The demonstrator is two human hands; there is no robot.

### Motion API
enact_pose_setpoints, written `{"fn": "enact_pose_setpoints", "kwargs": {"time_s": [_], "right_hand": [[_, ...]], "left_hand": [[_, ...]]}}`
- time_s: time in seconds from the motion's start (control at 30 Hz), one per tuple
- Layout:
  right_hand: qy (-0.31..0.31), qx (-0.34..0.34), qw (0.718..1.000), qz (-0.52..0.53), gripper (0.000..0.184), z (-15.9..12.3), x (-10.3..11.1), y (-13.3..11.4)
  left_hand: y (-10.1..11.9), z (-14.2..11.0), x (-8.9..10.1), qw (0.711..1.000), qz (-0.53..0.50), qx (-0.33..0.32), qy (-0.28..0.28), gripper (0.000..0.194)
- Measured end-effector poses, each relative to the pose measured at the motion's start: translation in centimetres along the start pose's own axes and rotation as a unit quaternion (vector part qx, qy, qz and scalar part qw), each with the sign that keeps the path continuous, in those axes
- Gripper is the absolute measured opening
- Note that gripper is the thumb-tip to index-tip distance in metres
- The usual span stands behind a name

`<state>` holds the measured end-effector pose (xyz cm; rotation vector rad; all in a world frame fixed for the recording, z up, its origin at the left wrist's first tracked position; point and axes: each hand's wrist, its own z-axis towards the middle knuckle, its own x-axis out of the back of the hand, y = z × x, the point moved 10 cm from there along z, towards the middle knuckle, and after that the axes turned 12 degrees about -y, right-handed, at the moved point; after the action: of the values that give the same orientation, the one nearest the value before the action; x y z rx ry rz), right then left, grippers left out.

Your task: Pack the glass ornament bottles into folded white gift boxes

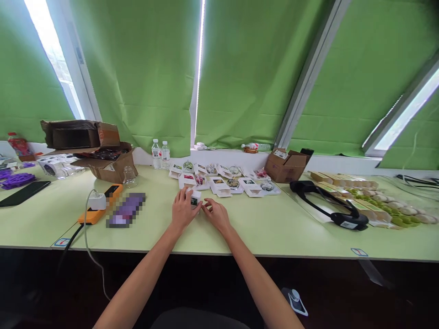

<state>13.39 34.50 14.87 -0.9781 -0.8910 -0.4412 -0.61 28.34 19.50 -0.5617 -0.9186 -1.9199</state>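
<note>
Both my hands meet at a small white box (195, 199) on the pale green table (260, 228). My left hand (183, 209) curls its fingers round the box's left side. My right hand (216, 214) pinches at its right edge with fingertips together. Just beyond the box lie several similar small white boxes (219, 185) and round clear ornaments (233, 183) in rows.
An orange power strip (99, 204) with a white charger lies to the left. Open cardboard boxes (103, 160) stand at back left, two water bottles (160, 154) behind, a small carton (286, 165) at back right, a black headset (329, 205) and green and beige packets (387, 205) to the right.
</note>
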Motion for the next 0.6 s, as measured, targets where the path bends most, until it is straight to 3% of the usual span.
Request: {"fn": "enact_pose_setpoints", "kwargs": {"time_s": [0.17,0.3,0.6], "right_hand": [[-0.006,-0.002,1.000,-0.019,0.025,0.1,-0.1,0.0],[0.000,0.005,1.000,-0.028,0.022,-0.1,0.2,-0.3],[-0.022,0.011,0.998,-0.065,0.024,-0.7,0.4,-1.4]], "left_hand": [[-1.3,-0.2,1.5,0.998,0.024,0.030,0.040,0.043],[-3.1,-0.3,2.2,0.996,0.062,0.057,0.033,0.046],[-3.9,-0.7,1.8,0.977,0.206,0.053,-0.021,0.084]]}}
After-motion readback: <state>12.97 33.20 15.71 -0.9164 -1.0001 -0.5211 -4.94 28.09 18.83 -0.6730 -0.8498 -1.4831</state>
